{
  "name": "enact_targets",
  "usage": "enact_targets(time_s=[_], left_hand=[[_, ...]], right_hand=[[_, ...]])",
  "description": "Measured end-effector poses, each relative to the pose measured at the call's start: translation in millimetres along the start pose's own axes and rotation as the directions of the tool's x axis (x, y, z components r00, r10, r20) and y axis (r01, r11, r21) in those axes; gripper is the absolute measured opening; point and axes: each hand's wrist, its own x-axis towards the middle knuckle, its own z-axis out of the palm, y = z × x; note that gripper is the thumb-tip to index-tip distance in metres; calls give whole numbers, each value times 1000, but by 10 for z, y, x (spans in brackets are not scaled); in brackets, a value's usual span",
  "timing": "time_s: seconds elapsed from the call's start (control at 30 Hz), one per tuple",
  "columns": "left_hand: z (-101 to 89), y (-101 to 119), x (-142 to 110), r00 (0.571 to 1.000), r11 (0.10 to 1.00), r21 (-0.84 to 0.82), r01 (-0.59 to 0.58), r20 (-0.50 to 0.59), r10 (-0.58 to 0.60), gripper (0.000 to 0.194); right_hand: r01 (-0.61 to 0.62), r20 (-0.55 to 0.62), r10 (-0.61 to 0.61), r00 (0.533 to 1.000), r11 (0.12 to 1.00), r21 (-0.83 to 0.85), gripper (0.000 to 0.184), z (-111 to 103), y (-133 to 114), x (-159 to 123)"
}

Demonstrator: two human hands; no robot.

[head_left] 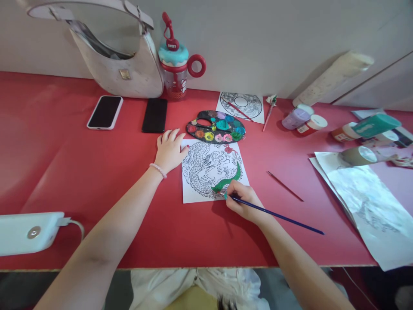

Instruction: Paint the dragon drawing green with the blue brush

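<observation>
A white sheet with a line-drawn dragon [201,172] lies on the red table, partly painted: a green curved band and a small red patch show. My right hand [243,199] is closed round a dark blue paintbrush [284,216], its tip at the lower part of the drawing, below the green band. Flat beside the sheet's upper left corner rests my left hand [169,150], fingers spread, thumb at the paper's edge. Just behind the sheet sits a black paint palette [215,127] with blobs of several colours.
Behind are a round-patterned drawing [258,101], two phones [106,113], a handbag [129,73] and a lidded cup [174,73]. On the right lie a thin brush [285,186], several paint jars [312,125] and loose papers [380,215]. A white power bank [29,234] is at left.
</observation>
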Motion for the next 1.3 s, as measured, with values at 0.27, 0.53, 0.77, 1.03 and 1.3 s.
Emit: enact_targets(time_s=[0.27, 0.53, 0.77, 1.03, 1.3], left_hand=[[16, -13, 3, 1000, 1000, 0, -2, -8, 2, 42], [-12, 1, 3, 1000, 1000, -27, 5, 19, -4, 43], [-14, 15, -4, 1000, 1000, -22, 10, 7, -10, 42], [-21, 20, -3, 1000, 999, -31, 16, 23, -16, 42], [-27, 21, -1, 1000, 1000, -14, 15, 19, -14, 41]], right_hand=[[-51, -3, 52, 999, 997, 64, 13, -19, 7, -2], [-181, -36, 188, 982, 973, 146, 19, 31, 32, -30], [-151, -62, 157, 986, 984, 93, 26, 49, -12, -3], [-128, -54, 130, 990, 991, 36, 25, 52, -13, 7], [-125, -62, 128, 990, 991, 47, 24, 56, 1, -6]])
